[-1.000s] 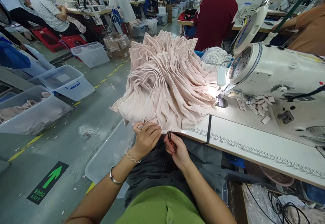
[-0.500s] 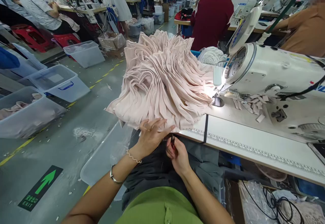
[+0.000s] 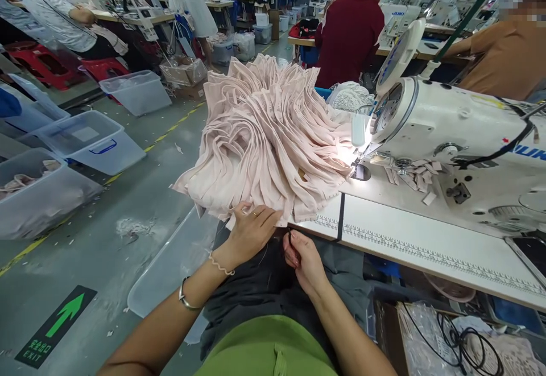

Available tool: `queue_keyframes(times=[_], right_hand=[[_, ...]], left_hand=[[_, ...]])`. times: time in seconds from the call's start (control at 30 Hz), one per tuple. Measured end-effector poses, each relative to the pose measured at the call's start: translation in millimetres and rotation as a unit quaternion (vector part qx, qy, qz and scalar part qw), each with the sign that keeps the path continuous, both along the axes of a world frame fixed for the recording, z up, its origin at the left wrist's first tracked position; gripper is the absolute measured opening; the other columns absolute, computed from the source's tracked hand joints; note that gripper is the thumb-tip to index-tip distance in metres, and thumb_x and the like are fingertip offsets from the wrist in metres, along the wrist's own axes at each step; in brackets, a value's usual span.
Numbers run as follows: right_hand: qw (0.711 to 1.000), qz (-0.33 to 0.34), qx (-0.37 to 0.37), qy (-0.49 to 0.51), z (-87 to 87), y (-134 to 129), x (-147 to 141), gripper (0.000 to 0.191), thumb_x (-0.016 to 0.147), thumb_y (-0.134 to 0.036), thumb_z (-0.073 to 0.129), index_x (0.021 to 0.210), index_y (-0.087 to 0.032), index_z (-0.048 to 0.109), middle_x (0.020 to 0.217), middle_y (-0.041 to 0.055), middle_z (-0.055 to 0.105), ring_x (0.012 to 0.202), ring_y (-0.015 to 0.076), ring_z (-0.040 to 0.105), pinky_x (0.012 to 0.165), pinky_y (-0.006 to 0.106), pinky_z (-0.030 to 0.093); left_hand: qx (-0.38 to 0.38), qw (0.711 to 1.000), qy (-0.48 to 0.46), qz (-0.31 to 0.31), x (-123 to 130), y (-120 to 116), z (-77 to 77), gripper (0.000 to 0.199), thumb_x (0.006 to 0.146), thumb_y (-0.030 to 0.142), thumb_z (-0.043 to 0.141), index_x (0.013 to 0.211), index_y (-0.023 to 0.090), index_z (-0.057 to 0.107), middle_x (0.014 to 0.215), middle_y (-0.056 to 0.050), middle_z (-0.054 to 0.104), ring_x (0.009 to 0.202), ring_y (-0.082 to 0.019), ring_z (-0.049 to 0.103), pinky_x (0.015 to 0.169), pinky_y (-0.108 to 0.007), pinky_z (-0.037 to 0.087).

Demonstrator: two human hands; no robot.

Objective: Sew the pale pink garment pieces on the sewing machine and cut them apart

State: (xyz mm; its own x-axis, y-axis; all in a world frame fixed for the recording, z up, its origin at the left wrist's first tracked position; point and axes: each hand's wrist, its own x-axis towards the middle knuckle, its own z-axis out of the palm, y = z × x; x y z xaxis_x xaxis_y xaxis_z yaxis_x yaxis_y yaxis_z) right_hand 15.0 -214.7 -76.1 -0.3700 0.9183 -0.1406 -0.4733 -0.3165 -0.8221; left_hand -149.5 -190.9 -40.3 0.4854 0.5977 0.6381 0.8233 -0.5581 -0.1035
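Note:
A large bunch of pale pink fabric pieces (image 3: 260, 143), folded in many layers, lies on the sewing table's left end. My left hand (image 3: 251, 229) is at the near edge of the bunch, its fingers bent together and closed on the cloth edge. Just right of it, below the table edge, my right hand (image 3: 303, 253) is closed around what look like small thread snips (image 3: 290, 238). Only their dark tip shows; the palm hides the rest. Loose threads hang between the hands.
A white sewing machine (image 3: 460, 120) stands at right, with small fabric scraps (image 3: 420, 176) beside its needle area. A ruler strip (image 3: 426, 239) runs along the table's front. Clear plastic bins (image 3: 91, 140) stand on the floor at left. Co-workers sit beyond.
My left hand has drawn its spread fingers together at the cloth edge. My right hand has shifted slightly right and down, away from the left. The view has turned a little.

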Motion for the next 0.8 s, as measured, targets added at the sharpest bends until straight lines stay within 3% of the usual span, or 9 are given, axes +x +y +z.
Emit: queue_keyframes(times=[0.1,0.17,0.2,0.27,0.4,0.47,0.57,0.73,0.8], right_hand=[[0.988,0.024,0.114,-0.102,14.8,-10.1,21.2,0.048,0.09,-0.062,0.052,0.074,-0.017,0.061,0.05,-0.0078,0.037,0.044,0.0057,0.025,0.046,0.022,0.02],[0.95,-0.001,0.211,-0.23,28.3,-14.6,41.0,0.047,0.094,-0.059,0.045,0.084,-0.018,0.064,0.06,-0.003,0.049,0.051,0.0089,0.039,0.052,0.024,0.029],[0.916,-0.03,0.255,-0.308,34.8,-15.4,50.6,0.043,0.096,-0.055,0.044,0.088,-0.019,0.065,0.066,-0.0008,0.055,0.056,0.0107,0.045,0.056,0.025,0.032],[0.814,-0.103,0.325,-0.471,45.0,-13.6,65.9,0.032,0.097,-0.045,0.046,0.096,-0.019,0.064,0.076,0.0022,0.062,0.065,0.0139,0.053,0.061,0.026,0.034],[0.55,-0.16,0.43,-0.698,50.2,-0.1,71.3,0.02,0.098,-0.027,0.045,0.097,-0.017,0.063,0.081,0.0053,0.065,0.072,0.0172,0.056,0.063,0.028,0.032],[0.467,-0.148,0.474,-0.731,47.7,7.4,64.1,0.021,0.098,-0.023,0.044,0.089,-0.018,0.062,0.078,0.0049,0.064,0.071,0.0173,0.056,0.063,0.029,0.03],[0.421,-0.142,0.505,-0.74,43.2,15.5,51.9,0.02,0.099,-0.022,0.045,0.087,-0.019,0.061,0.075,0.0034,0.062,0.07,0.0168,0.055,0.062,0.03,0.029],[0.42,-0.139,0.517,-0.733,39.4,21.5,47.3,0.02,0.1,-0.022,0.045,0.091,-0.02,0.063,0.073,0.0019,0.062,0.071,0.0153,0.055,0.062,0.03,0.028],[0.427,-0.147,0.511,-0.731,40.1,22.7,52.5,0.022,0.1,-0.022,0.044,0.091,-0.02,0.064,0.072,0.0017,0.063,0.069,0.0147,0.055,0.061,0.03,0.028]], left_hand=[[-0.024,0.997,0.074,-0.001,11.6,6.3,5.6,0.043,0.091,0.01,0.055,0.13,0.029,0.057,0.104,-0.007,0.07,0.096,-0.023,0.062,0.09,-0.044,0.032],[0.002,0.997,0.067,-0.036,17.1,10.1,6.3,0.035,0.092,0.009,0.054,0.12,0.028,0.063,0.117,-0.009,0.068,0.11,-0.024,0.059,0.094,-0.044,0.031],[0.015,0.997,0.052,-0.058,18.4,11.4,6.0,0.028,0.093,0.009,0.053,0.111,0.025,0.065,0.12,-0.008,0.067,0.114,-0.024,0.058,0.096,-0.044,0.03],[0.028,0.995,0.017,-0.095,18.4,12.3,5.2,0.022,0.094,0.007,0.05,0.097,0.022,0.066,0.116,-0.005,0.07,0.113,-0.02,0.061,0.098,-0.043,0.028],[0.034,0.992,-0.044,-0.116,12.9,8.2,6.6,0.016,0.095,0.007,0.051,0.093,0.018,0.063,0.092,-0.001,0.075,0.093,-0.016,0.068,0.094,-0.039,0.03],[0.038,0.992,-0.062,-0.107,10.1,5.0,8.2,0.014,0.095,0.007,0.052,0.093,0.017,0.061,0.087,-0.001,0.074,0.087,-0.016,0.069,0.091,-0.038,0.031],[0.037,0.991,-0.07,-0.104,6.4,1.2,8.8,0.013,0.095,0.008,0.052,0.094,0.017,0.061,0.086,-0.001,0.074,0.087,-0.017,0.069,0.09,-0.038,0.031],[0.013,0.996,-0.042,-0.081,7.1,2.5,7.7,0.013,0.097,0.014,0.051,0.095,0.019,0.064,0.086,-0.002,0.073,0.086,-0.018,0.067,0.088,-0.039,0.031],[-0.011,0.998,0.002,-0.054,11.8,6.2,8.6,0.018,0.097,0.019,0.052,0.11,0.018,0.064,0.089,-0.004,0.07,0.085,-0.019,0.065,0.084,-0.038,0.031]])
